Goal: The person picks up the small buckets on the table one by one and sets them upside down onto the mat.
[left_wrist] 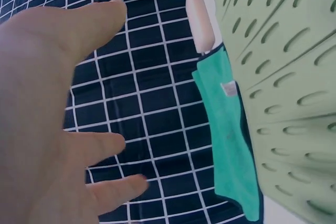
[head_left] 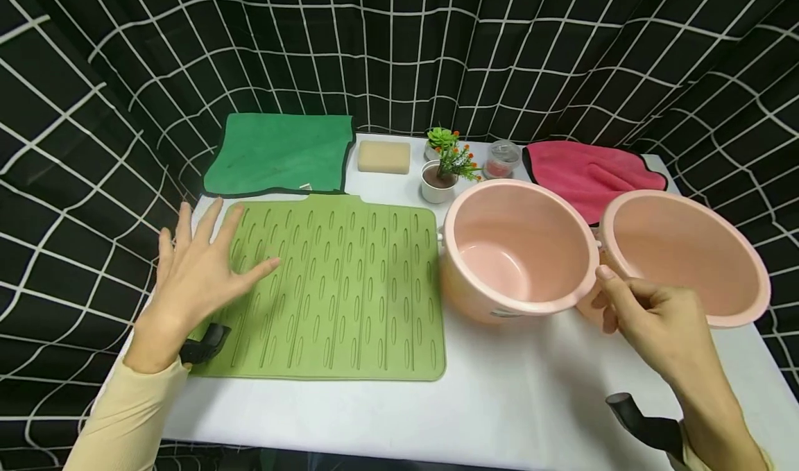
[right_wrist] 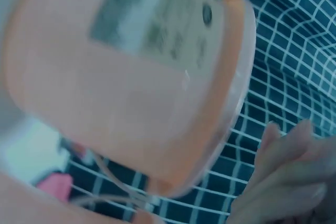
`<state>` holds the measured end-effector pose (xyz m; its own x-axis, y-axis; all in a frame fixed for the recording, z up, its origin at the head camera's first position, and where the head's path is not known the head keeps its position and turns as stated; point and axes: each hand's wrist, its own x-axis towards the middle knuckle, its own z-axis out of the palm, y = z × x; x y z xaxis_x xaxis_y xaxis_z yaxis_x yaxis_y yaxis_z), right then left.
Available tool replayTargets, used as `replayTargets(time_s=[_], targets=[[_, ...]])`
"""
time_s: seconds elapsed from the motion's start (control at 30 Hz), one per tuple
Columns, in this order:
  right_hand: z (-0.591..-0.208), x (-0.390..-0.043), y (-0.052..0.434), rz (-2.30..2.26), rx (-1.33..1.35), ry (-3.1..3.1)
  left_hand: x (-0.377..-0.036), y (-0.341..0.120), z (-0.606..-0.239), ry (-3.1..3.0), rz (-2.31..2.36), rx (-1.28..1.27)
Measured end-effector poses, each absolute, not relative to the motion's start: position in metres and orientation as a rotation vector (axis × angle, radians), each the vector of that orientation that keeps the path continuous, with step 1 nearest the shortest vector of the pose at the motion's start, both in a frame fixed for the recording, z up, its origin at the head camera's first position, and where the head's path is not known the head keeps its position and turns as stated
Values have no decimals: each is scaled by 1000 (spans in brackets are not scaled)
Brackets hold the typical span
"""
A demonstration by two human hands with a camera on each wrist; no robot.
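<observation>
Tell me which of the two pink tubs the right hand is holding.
The right hand grips the left pink tub, the deeper one beside the green mat, by its near rim. The shallower right pink tub sits behind it.

Bare white table lies open in front; two pink plastic basins and a small potted plant crowd the right.

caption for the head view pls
Left hand spread open over a green mat; right hand at a pink bucket.
</observation>
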<state>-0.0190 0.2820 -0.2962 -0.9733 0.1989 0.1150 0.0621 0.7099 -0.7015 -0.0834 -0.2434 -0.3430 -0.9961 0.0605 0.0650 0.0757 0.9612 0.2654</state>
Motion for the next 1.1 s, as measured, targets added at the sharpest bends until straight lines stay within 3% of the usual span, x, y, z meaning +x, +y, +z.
replayTargets(time_s=[0.33, 0.63, 0.9, 1.1], targets=[[-339, -18, 315, 2361, 221, -2651, -70, -228, -368, -2908, -491, -188], [-346, -30, 300, 2587, 127, -2689, -62, -217, -382, -2870, -529, -203], [-348, -42, 291, 3025, 288, -2410, -60, -216, -388, -2850, -523, -202], [-346, -43, 286, 2934, 182, -2470, -60, -217, -390, -2857, -526, -200]])
